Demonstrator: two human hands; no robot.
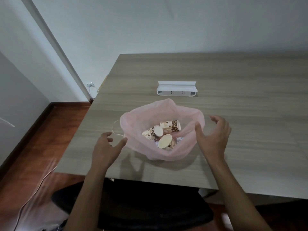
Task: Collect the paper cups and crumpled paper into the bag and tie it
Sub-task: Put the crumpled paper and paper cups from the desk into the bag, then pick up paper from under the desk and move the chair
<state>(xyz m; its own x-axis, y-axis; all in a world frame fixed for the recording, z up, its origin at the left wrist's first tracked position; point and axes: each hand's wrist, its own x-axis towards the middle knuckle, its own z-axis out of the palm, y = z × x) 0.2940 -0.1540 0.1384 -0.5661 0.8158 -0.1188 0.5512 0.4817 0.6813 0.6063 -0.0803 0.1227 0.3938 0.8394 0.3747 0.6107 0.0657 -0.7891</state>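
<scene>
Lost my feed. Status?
Both hands open: left hand, right hand flank bag. Cups inside, bag untied. Nothing blocking.

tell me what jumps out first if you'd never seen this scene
The open pink bag near the front middle of the wooden table draws the eye first, with three patterned paper cups lying on their sides inside it above bits of crumpled paper. Next come the two bare hands flanking it, the left hand and the right hand, both with fingers spread and holding nothing. Behind the bag sits a white power strip.
</scene>
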